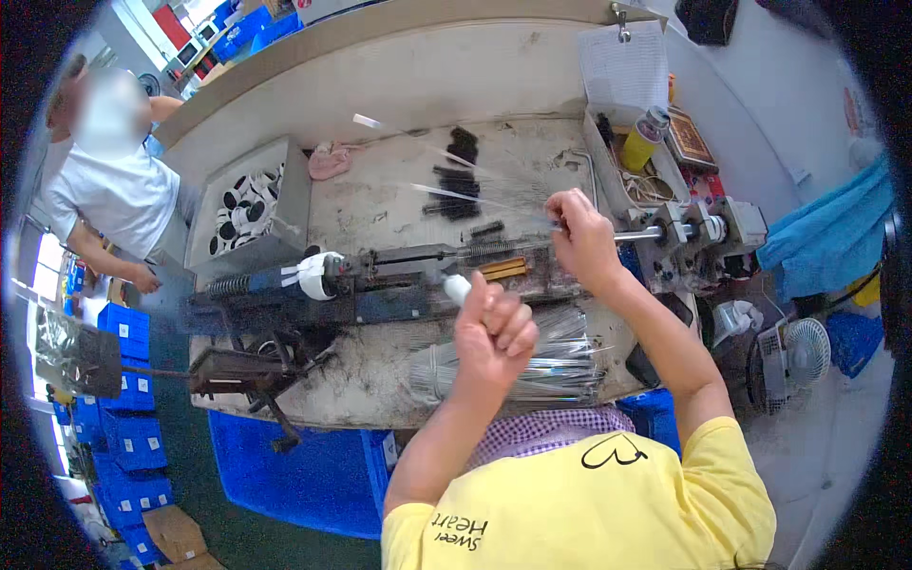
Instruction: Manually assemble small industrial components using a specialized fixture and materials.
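My right hand (581, 237) is closed in a pinch above the bench. Long, thin, clear strips (465, 198) reach leftward from its fingers, one with a white end. Lower and to the left, my left hand (494, 332) is closed with curled fingers. A small white piece (457, 288) shows at its thumb side; whether it is held or worn on a finger is unclear. Just beyond this hand lies a long dark metal fixture (389, 285) with a spring and a white-and-black part (318, 275) on it. Beside my left hand rests a bundle of clear strips (556, 366).
A grey bin (296, 195) of white-and-black parts stands at left, near a pink cloth (330, 161). Black bristly pieces (456, 180) lie mid-bench. At right are a metal rod mechanism (679, 228), a yellow bottle (644, 141) and a fan (806, 351). A person (119, 180) stands far left.
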